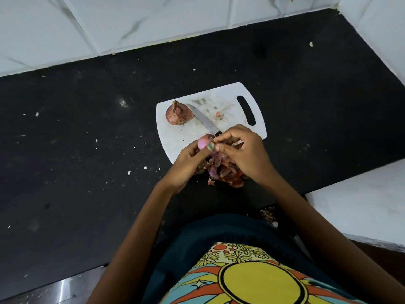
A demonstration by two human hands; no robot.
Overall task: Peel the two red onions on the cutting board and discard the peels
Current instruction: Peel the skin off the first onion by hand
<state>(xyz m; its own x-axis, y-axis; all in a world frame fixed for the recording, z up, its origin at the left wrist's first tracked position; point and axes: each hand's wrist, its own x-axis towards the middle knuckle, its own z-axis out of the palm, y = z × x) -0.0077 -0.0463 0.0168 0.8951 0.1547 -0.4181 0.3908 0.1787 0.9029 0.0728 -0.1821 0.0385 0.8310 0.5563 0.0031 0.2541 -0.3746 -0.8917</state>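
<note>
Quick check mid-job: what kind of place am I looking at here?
Most likely a home kitchen counter: a dark stone worktop backed by white marble-look wall tiles, with a white cutting board carrying a knife and an unpeeled red onion.

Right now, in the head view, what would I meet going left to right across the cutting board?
Unpeeled onion → knife → small peel scrap → board's handle slot. Nearer the person, the left hand holds the half-peeled onion while the right hand pinches its skin.
</note>
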